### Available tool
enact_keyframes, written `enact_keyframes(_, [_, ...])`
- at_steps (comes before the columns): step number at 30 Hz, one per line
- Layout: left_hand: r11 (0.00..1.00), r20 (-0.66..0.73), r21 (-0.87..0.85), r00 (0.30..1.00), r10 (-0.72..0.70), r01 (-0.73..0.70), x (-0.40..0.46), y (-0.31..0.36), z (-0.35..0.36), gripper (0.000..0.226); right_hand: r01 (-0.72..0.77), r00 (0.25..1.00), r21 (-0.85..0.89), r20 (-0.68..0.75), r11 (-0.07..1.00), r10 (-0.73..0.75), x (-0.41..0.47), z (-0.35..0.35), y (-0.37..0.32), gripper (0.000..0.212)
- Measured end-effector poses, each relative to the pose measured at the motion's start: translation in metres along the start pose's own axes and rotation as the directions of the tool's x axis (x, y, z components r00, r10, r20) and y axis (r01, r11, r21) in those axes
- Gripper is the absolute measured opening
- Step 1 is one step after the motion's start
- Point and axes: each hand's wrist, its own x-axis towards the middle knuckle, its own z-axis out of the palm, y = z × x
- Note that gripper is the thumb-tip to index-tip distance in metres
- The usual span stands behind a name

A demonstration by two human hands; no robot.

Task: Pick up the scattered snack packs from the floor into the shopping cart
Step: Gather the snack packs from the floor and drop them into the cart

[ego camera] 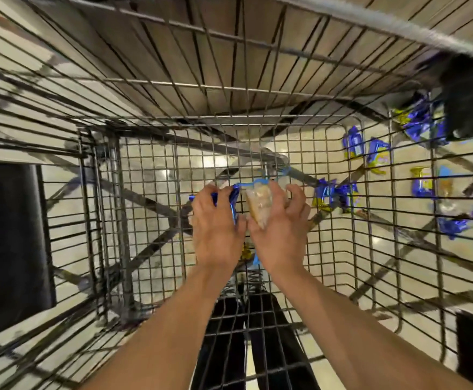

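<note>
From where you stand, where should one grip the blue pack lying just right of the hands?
Take the blue pack across its crumpled middle, coming from above through the cart's open top. It lies flat on the wire bottom, so only its upper face is free.

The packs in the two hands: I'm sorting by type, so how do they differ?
The left hand grips a blue foil pack, shiny and opaque; the right hand holds a clear pack whose pale, tan contents show through. The blue foil pack is mostly hidden behind the fingers, while the clear pack shows more of its face. Both are held together above the wire floor of the shopping cart.
</note>
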Motion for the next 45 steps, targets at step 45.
enact_keyframes(45, [0.694,-0.075,0.227,0.698,0.712,-0.684,-0.208,0.385,-0.351,0.065,0.034,0.883,-0.134,-0.46,0.99,-0.093,-0.167,-0.527,0.037,0.073])
